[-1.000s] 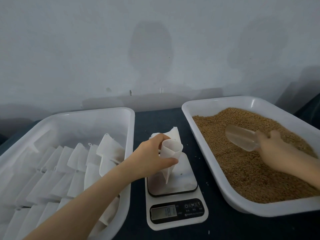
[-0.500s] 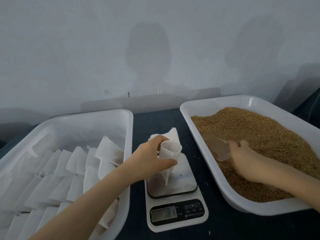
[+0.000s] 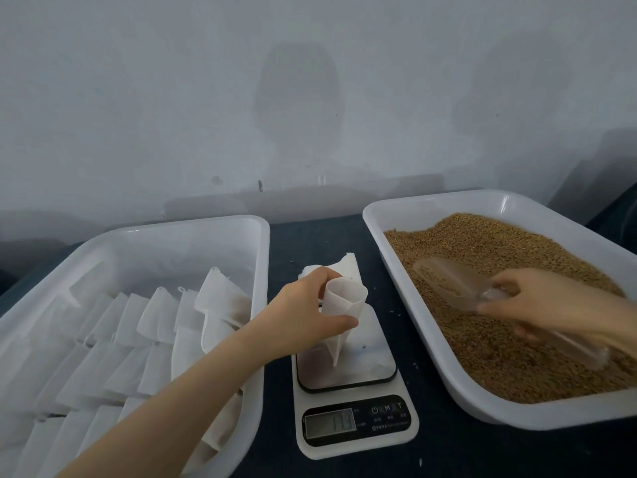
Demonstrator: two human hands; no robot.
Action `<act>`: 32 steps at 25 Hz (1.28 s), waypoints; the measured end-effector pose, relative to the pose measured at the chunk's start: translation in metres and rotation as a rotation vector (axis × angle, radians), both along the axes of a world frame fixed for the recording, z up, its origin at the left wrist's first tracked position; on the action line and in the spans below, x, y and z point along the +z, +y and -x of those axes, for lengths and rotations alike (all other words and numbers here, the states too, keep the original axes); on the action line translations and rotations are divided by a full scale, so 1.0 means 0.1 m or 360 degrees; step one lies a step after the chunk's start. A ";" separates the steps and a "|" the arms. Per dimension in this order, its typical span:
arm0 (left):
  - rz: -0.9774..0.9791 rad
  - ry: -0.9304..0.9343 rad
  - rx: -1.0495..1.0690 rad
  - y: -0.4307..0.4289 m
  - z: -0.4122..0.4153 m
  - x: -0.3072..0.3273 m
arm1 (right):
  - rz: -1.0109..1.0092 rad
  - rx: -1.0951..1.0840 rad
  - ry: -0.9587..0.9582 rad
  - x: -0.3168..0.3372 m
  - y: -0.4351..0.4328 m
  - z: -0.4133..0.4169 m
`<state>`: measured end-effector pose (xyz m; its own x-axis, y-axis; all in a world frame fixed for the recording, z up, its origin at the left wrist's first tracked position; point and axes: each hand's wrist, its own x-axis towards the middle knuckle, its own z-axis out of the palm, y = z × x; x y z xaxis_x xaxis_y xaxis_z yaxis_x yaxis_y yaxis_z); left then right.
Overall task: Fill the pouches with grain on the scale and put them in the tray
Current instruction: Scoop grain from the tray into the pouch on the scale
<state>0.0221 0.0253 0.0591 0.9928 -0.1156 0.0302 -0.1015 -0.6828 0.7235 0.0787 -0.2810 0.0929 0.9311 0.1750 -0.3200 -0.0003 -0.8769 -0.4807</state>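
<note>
Two white trays flank the grips. Left of the left hand (image 3: 303, 317), the left tray (image 3: 138, 231) holds rows of white pouches (image 3: 155, 315) lying overlapped. The left hand has its thumb and fingers curled round the rim of an open pouch (image 3: 344, 300), holding it upright with the mouth rounded open. Its narrow bottom end comes down to the plate of the scale (image 3: 372, 353) right under the grip. Just behind this hand lies a small stack of empty pouches (image 3: 348, 267) on the dark table (image 3: 310, 236). The scale's display (image 3: 329, 422) sits nearer the person; its digits are too blurred to read. Right of that grip, the grain tray (image 3: 431, 201) is full of brown grain (image 3: 482, 246). There the right hand (image 3: 551, 301) is closed round the handle of a clear scoop (image 3: 444, 281). The scoop's bowl points toward the held pouch, with some grain in it.
</note>
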 end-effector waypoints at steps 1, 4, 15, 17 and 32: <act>0.0006 0.0000 -0.0002 0.00 0.00 0.00 | -0.0035 -0.0024 -0.0020 0.01 -0.03 0.00; 0.0023 -0.0003 0.0000 0.00 0.00 0.00 | 0.0011 -0.0030 -0.0253 0.00 -0.10 0.00; 0.0057 0.0005 -0.0008 0.01 0.00 0.00 | -0.0069 0.0339 -0.0934 0.45 0.10 0.15; 0.0070 0.0003 -0.0010 0.01 0.00 0.00 | -0.0072 0.0433 -0.0957 0.52 0.19 0.18; 0.0119 -0.0006 -0.0046 -0.01 0.00 0.01 | 0.0648 0.0816 -0.1361 0.78 0.54 0.10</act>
<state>0.0221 0.0245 0.0599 0.9889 -0.1417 0.0437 -0.1235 -0.6238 0.7718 0.0688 -0.2269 0.1706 0.7197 0.6354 0.2800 0.6105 -0.7711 0.1808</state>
